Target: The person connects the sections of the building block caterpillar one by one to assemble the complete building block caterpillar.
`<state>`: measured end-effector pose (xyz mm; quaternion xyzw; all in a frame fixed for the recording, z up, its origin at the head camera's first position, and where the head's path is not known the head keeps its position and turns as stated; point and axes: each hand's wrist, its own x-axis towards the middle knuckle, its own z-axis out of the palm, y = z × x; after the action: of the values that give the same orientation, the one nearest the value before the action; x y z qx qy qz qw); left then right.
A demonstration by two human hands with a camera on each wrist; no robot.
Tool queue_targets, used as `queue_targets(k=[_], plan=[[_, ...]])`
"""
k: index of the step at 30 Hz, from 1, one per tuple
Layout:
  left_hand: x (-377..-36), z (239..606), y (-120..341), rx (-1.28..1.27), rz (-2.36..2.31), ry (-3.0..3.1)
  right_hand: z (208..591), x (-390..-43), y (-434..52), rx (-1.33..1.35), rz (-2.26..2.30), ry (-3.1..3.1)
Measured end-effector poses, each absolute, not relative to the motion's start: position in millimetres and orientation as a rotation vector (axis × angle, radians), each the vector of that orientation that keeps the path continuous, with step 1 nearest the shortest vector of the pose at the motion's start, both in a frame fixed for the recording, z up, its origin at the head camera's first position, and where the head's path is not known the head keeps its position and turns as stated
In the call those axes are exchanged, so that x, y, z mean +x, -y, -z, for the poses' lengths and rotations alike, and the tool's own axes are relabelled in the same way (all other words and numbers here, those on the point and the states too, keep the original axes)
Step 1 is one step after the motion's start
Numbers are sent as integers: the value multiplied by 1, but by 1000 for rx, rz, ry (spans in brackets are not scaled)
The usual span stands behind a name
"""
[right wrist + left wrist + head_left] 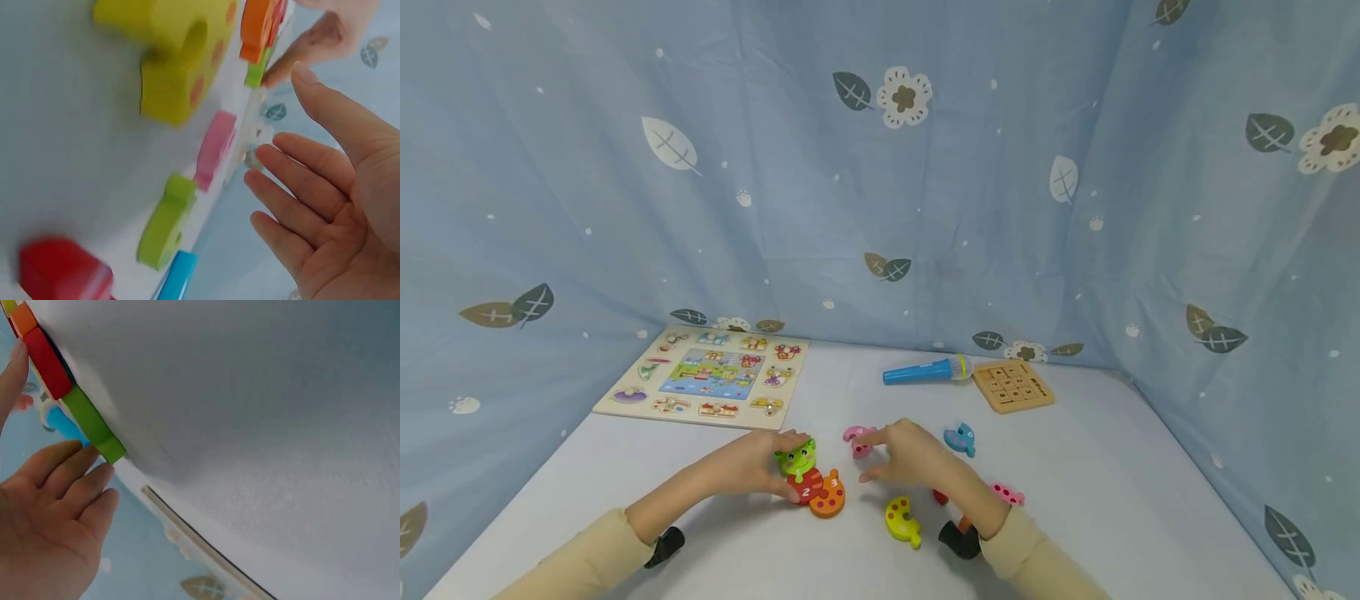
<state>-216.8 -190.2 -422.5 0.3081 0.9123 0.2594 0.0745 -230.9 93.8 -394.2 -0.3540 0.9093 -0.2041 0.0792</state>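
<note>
A chain of joined pieces lies on the white table: a green frog head (797,457), a red piece (805,485) and an orange piece (829,494). My left hand (767,468) rests against it. In the left wrist view its straight fingers (75,469) touch the green piece (94,425) and the thumb lies by the red piece (47,362). My right hand (898,454) hovers with its palm bare and fingers spread (300,200), just right of a pink piece (857,440), holding nothing.
Loose pieces lie around the right hand: yellow (902,521), blue (960,437), another pink one (1007,493) and a small red one (940,497). Further back are a picture puzzle board (703,375), a blue toy microphone (925,371) and a wooden tile board (1012,386). Curtain walls enclose the table.
</note>
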Motion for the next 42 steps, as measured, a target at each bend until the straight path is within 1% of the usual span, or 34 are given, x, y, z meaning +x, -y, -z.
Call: queue_targets(k=[9, 18, 23, 31, 36, 42], plan=[[-217, 422, 190, 917, -717, -2750, 392, -255, -92, -1058, 552, -2760], [-219, 422, 192, 902, -711, -2735, 394, -268, -83, -924, 483, -2757], [-220, 421, 192, 906, -726, -2712, 399, -273, -77, -952, 413, -2764], [-223, 423, 190, 890, -705, -2699, 410, -276, -73, -974, 390, -2743], [-226, 421, 190, 905, -675, -2706, 409, -275, -73, -929, 400, -2752], [-227, 419, 190, 911, -706, -2674, 407, -272, -76, -948, 405, -2747]])
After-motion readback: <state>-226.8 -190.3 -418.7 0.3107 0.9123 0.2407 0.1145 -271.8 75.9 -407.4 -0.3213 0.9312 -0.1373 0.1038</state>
